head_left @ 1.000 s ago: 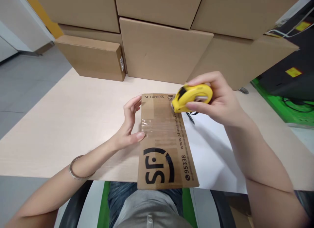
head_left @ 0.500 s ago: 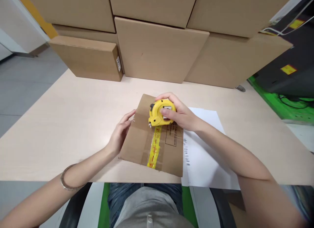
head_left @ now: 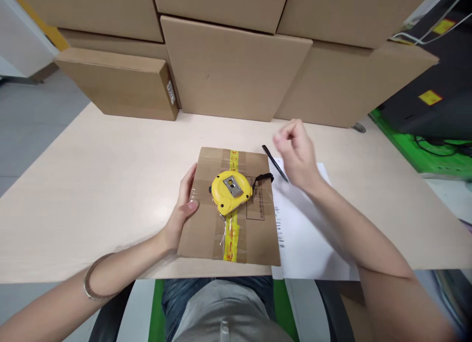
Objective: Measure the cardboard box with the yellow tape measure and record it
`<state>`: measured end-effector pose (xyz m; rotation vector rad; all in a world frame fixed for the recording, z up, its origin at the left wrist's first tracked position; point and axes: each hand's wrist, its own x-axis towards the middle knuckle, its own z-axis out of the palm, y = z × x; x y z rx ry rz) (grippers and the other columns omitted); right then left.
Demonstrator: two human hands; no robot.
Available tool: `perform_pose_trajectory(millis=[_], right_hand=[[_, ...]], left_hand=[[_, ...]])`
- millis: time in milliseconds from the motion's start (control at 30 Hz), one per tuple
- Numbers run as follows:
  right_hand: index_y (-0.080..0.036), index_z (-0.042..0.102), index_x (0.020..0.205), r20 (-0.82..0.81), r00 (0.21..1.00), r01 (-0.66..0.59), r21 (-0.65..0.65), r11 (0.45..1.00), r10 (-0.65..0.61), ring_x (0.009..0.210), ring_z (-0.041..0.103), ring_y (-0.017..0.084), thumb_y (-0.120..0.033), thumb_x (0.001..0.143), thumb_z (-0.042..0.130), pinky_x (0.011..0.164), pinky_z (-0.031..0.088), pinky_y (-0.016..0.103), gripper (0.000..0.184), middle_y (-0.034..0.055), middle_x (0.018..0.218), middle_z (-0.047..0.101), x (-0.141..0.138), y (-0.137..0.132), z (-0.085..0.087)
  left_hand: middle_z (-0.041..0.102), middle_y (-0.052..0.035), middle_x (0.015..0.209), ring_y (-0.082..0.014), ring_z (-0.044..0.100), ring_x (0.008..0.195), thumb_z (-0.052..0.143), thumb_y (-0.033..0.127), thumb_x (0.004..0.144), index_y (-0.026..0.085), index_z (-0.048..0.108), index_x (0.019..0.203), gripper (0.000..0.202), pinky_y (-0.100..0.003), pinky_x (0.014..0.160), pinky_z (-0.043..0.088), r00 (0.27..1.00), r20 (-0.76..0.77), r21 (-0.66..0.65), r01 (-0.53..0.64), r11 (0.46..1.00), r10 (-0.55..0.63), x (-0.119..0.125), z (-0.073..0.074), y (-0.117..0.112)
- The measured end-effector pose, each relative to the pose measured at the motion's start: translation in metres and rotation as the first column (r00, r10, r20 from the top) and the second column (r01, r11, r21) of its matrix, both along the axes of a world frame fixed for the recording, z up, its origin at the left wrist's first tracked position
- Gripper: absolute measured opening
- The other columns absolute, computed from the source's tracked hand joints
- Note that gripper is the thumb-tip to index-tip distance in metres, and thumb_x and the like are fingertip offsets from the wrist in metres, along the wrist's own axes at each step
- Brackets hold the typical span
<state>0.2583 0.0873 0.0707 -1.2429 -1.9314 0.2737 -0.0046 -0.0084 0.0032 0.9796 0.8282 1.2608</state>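
A flat cardboard parcel [head_left: 206, 224] with yellow tape down its middle lies on the table in front of me. A yellow tape measure [head_left: 231, 190] rests on top of it, with its black strap to the right. My left hand [head_left: 181, 212] holds the parcel's left edge, thumb on top. My right hand [head_left: 296, 154] hovers above a black pen [head_left: 275, 163] and a white sheet [head_left: 309, 234], blurred by motion, fingers curled with nothing visible in them.
Large cardboard boxes [head_left: 236, 67] are stacked along the back of the light wooden table [head_left: 92, 185]. A smaller flat box [head_left: 118, 89] sits at the back left. A black machine [head_left: 435, 86] on a green base stands at the right.
The parcel was turned over and laid flat. My right hand set the tape measure down on it, let go and lifted to the right. My left hand stayed on the left edge.
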Motion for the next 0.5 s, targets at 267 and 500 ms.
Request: perform_pose_trajectory(millis=[267,500], right_hand=[[-0.023,0.054,0.061,0.609,0.789,0.427,-0.443,0.788,-0.085,0.072,0.061,0.030,-0.062,0.099,0.040,0.070,0.032,0.036,0.055,0.0090,0.060,0.059,0.071,0.014,-0.042],[-0.024,0.060,0.067,0.271,0.962,0.155,-0.621,0.769,0.025,0.060,0.051,0.019,-0.054,0.096,0.053,0.063,0.036,0.032,0.043,0.0025,0.062,0.060,0.090,0.017,-0.053]], left_hand=[[0.035,0.0059,0.172,-0.0385,0.014,0.164,0.068,0.045,0.083,0.040,0.046,0.153,0.074,-0.060,0.133,0.017,0.999,0.016,-0.006,0.032,0.999,-0.032,-0.003,-0.006,0.003],[0.036,0.0066,0.172,-0.0338,0.015,0.165,0.063,0.042,0.088,0.037,0.046,0.154,0.068,-0.052,0.136,0.014,0.999,-0.052,-0.004,-0.005,1.000,0.005,-0.002,-0.001,-0.001]])
